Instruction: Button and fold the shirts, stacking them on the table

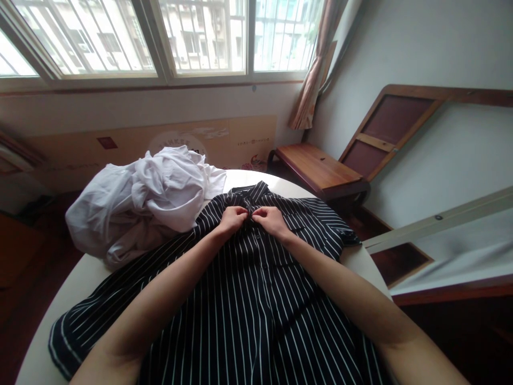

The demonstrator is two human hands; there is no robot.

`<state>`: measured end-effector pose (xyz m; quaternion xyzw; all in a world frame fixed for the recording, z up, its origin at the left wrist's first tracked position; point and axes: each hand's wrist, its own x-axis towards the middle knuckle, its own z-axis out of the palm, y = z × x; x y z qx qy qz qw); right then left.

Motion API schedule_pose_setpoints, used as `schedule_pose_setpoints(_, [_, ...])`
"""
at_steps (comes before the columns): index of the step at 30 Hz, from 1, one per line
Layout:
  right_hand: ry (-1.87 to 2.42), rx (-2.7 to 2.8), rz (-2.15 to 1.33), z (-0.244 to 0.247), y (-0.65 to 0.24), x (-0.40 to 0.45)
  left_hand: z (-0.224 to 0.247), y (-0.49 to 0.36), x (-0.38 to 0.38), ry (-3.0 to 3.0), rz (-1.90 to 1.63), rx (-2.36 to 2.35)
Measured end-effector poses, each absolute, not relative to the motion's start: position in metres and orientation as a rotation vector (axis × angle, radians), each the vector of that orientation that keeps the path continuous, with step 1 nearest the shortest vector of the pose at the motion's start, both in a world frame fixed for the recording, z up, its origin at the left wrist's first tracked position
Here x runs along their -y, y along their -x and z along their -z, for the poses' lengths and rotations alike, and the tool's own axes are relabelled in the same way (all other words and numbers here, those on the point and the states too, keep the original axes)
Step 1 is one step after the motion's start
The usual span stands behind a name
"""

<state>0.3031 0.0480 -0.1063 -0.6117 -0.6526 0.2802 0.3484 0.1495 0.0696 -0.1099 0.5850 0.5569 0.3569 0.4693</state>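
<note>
A black shirt with white stripes (232,299) lies spread out, front up, with its collar (256,190) at the far end. Just below the collar, my left hand (233,220) pinches one side of the front placket. Close beside it, my right hand (271,220) pinches the other side, the fingertips of both hands nearly meeting. Whatever small part sits between the fingertips is hidden. A button (258,237) shows on the placket a little nearer to me. Both forearms reach across the shirt's body.
The shirt rests on a round white table (377,267). A heap of crumpled white cloth (160,192) sits at the table's far left. Behind stand a wooden bench (320,166) at the right and a large flat cardboard piece (240,139) under the window (204,37).
</note>
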Motion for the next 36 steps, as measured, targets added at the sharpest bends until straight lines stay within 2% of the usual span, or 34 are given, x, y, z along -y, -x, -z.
schedule_pose_setpoints(6, [1.695,1.691,-0.651,0.097,-0.295,-0.043,0.104,-0.152,-0.063,-1.307,-0.849,-1.341])
schedule_pose_setpoints(11, [1.715,1.708,-0.605,0.095,-0.295,-0.04,0.11,-0.151,-0.066,-1.408,-0.887,-1.44])
schedule_pose_setpoints(21, [1.788,1.616,-0.617,0.09,-0.291,-0.041,0.114,-0.154,-0.068,-1.665,-0.975,-1.319])
schedule_pose_setpoints(30, [1.581,1.485,-0.908,0.103,-0.295,-0.049,0.115,-0.149,-0.062,-1.551,-1.081,-1.117])
schedule_pose_setpoints(36, [1.67,1.546,-0.799,0.098,-0.293,-0.046,0.117,-0.146,-0.061,-1.741,-1.099,-1.216])
